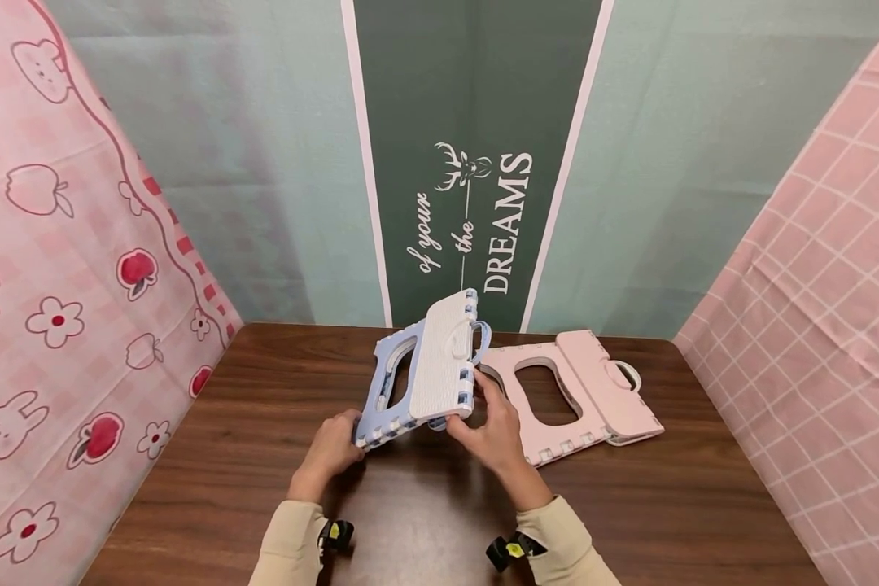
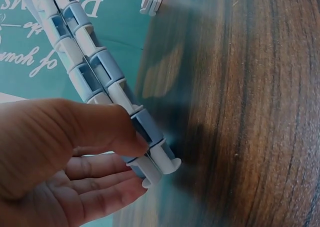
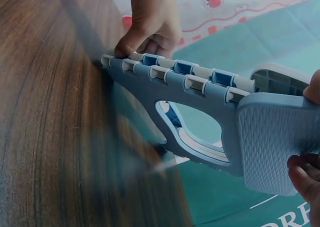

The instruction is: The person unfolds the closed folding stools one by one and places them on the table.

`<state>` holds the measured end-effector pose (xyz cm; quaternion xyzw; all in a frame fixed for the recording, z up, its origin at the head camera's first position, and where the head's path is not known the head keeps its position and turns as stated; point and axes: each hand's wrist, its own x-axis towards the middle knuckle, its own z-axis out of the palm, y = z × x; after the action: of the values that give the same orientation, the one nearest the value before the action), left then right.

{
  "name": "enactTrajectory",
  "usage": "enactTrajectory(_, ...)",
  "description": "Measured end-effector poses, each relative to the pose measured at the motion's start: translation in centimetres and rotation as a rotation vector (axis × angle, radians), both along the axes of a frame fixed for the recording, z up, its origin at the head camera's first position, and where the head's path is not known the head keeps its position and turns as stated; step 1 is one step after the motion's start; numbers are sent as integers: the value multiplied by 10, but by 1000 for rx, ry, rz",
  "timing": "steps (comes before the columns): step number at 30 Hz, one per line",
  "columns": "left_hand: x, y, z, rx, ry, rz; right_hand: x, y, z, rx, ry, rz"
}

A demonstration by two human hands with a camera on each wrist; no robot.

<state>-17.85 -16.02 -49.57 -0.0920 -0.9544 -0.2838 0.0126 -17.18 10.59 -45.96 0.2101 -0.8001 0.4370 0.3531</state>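
A folded blue-and-white step stool [image 1: 439, 378] is held tilted above the wooden table by both hands. My left hand [image 1: 330, 450] grips its near left end, and in the left wrist view the thumb lies over the hinged edge of the stool [image 2: 105, 69] with the fingers beneath. At the other end my right hand [image 1: 496, 427] holds the textured panel near the carrying handle [image 1: 483, 342]. In the right wrist view, only fingertips [image 3: 305, 174] of that hand show against the stool [image 3: 232, 132]. A folded pink step stool [image 1: 596, 382] lies to the right.
The brown wooden table [image 1: 220, 480] carries the pink stool. Behind it hangs a green lettered cloth [image 1: 476, 98]. Pink patterned cloths stand at the left [image 1: 59, 285] and right [image 1: 813, 268].
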Motion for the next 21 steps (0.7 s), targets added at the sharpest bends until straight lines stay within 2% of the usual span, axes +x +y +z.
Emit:
enactTrajectory(4, 0, 0, 0, 32, -10, -1, -2, -1, 2, -3, 4, 1)
enactTrajectory(12, 2, 1, 2, 70, -24, -29, -7, -2, 9, -12, 27, 73)
enactTrajectory(21, -1, 8, -4, 128, -53, -39, -11, 0, 17, 34, 69, 87)
